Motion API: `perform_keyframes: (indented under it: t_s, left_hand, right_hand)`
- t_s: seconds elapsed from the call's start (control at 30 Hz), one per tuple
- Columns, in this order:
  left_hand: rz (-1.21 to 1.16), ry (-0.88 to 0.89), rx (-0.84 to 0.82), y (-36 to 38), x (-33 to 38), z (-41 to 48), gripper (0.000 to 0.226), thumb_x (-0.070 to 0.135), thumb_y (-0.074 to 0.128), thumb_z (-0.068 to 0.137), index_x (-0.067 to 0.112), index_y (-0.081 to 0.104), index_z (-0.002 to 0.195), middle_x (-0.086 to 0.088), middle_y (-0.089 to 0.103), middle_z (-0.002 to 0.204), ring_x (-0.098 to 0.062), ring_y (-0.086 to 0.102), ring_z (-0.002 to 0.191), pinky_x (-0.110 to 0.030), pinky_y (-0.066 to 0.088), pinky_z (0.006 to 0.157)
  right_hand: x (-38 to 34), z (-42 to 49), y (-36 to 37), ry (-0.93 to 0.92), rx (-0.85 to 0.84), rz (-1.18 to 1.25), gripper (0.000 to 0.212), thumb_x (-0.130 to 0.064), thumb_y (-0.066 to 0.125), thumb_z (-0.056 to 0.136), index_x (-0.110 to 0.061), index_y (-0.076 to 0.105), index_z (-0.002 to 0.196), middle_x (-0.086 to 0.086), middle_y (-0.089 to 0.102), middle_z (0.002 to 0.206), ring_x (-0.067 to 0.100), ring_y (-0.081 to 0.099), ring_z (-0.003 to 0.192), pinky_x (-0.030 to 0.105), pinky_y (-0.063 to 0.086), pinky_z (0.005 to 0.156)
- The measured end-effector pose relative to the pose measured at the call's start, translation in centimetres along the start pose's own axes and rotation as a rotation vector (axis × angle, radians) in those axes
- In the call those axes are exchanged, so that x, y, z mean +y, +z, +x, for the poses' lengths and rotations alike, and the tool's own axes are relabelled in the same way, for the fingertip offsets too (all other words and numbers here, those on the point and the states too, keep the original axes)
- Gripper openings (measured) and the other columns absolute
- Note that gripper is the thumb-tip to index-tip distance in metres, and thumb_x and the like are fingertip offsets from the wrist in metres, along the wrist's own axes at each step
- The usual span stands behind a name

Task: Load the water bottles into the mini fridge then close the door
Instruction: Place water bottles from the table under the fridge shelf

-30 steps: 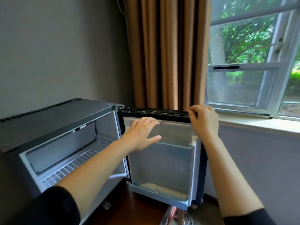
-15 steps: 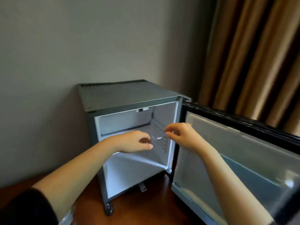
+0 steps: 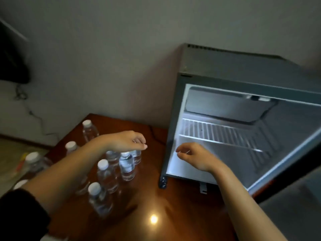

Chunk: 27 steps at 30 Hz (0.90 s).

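Brown polished wood of the table (image 3: 156, 197) carries a cluster of water bottles (image 3: 127, 165), upright with white caps, just left of the mini fridge (image 3: 217, 63). I see the left hand (image 3: 126, 140) above the cluster's far end, fingers loosely curled and gripping nothing; blur hides whether it touches a cap. The right hand (image 3: 196, 157) hangs before the fridge's lit opening, fingers relaxed, holding nothing. The door (image 3: 295, 197) stands swung wide at right. A wire shelf (image 3: 225, 133) crosses the inside.

Upright water bottles (image 3: 127, 166) beside open fridge (image 3: 225, 66)
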<state>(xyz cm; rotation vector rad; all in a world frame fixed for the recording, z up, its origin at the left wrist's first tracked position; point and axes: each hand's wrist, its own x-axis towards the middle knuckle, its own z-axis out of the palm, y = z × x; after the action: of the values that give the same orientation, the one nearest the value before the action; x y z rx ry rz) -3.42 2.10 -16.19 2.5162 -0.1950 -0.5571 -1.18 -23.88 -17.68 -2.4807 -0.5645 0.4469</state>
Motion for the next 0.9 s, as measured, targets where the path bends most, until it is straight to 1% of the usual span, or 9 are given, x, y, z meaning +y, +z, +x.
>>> perform_keyframes:
  t_s: [0.1,0.27,0.33,0.4,0.57,0.7,0.77,0.83,0.9]
  left_hand:
    - [-0.021,-0.080,0.083,0.4,-2.8,-1.5,0.050,0.059,0.053,0.075,0.024,0.059,0.110,0.005,0.063,0.110,-0.015,0.059,0.106,-0.035,0.046,0.096]
    - [-0.014,-0.215,0.099,1.7,-7.0,-1.8,0.039,0.061,0.050,0.078,0.031,0.059,0.102,0.008,0.063,0.102,-0.013,0.060,0.098,-0.037,0.051,0.089]
    - [-0.009,-0.233,0.087,2.3,-8.0,-1.0,0.024,0.046,0.055,0.087,0.028,0.061,0.102,0.008,0.063,0.100,-0.015,0.060,0.098,-0.034,0.050,0.087]
    - [-0.018,-0.239,0.075,2.9,-8.9,0.0,0.024,0.036,0.057,0.090,0.019,0.063,0.107,0.004,0.063,0.105,-0.017,0.059,0.101,-0.033,0.048,0.089]
    - [0.013,-0.304,0.008,4.2,-11.0,2.7,0.038,0.039,0.062,0.085,0.021,0.058,0.118,0.002,0.062,0.118,-0.017,0.058,0.108,-0.034,0.046,0.095]
    - [0.118,-0.299,-0.013,4.4,-11.2,3.8,0.036,0.039,0.060,0.087,0.016,0.061,0.115,0.005,0.062,0.106,-0.015,0.058,0.101,-0.029,0.047,0.088]
    - [0.185,-0.293,-0.002,4.1,-11.2,3.8,0.031,0.037,0.059,0.088,0.016,0.065,0.109,0.008,0.058,0.101,-0.015,0.057,0.099,-0.030,0.047,0.088]
    - [0.227,-0.300,0.021,4.0,-11.1,3.4,0.030,0.037,0.060,0.088,0.015,0.066,0.108,0.003,0.060,0.106,-0.018,0.057,0.100,-0.032,0.047,0.089]
    - [0.261,-0.306,0.047,4.2,-10.7,2.7,0.032,0.037,0.061,0.087,0.013,0.065,0.109,-0.003,0.062,0.107,-0.016,0.056,0.094,-0.029,0.047,0.085]
  right_hand:
    - [-0.7,2.7,2.9,-0.065,-0.093,0.015,0.021,-0.021,0.058,0.092,-0.011,0.067,0.109,0.008,0.068,0.108,0.021,0.062,0.100,0.028,0.045,0.089]
    - [-2.5,6.7,7.0,-0.193,-0.198,0.045,0.022,-0.018,0.056,0.093,-0.015,0.060,0.115,-0.004,0.063,0.097,0.007,0.059,0.087,0.022,0.046,0.084]
    - [-2.9,8.4,8.5,-0.239,-0.212,0.038,0.025,-0.020,0.057,0.092,-0.016,0.059,0.117,-0.001,0.065,0.105,0.012,0.062,0.094,0.030,0.050,0.090]
    - [-3.2,10.0,9.9,-0.280,-0.207,0.011,0.031,-0.024,0.059,0.090,-0.020,0.058,0.120,0.002,0.064,0.115,0.019,0.062,0.104,0.039,0.050,0.094]
    - [-3.3,13.1,12.9,-0.399,-0.138,-0.053,0.031,-0.030,0.059,0.089,-0.024,0.054,0.118,0.002,0.062,0.115,0.023,0.062,0.100,0.044,0.052,0.087]
    - [-3.2,14.4,14.6,-0.487,-0.065,-0.082,0.031,-0.035,0.059,0.089,-0.025,0.052,0.117,0.001,0.062,0.114,0.024,0.060,0.102,0.046,0.053,0.084]
    - [-3.2,14.8,15.4,-0.518,0.009,-0.139,0.030,-0.034,0.058,0.089,-0.023,0.051,0.116,0.003,0.062,0.114,0.027,0.059,0.103,0.044,0.053,0.082]
    - [-3.1,14.9,16.3,-0.538,0.103,-0.191,0.028,-0.033,0.057,0.090,-0.023,0.050,0.115,0.005,0.062,0.114,0.030,0.059,0.103,0.038,0.050,0.077]
    - [-3.0,14.4,17.0,-0.544,0.187,-0.224,0.025,-0.032,0.055,0.092,-0.021,0.050,0.114,0.007,0.061,0.113,0.033,0.058,0.104,0.035,0.043,0.074]
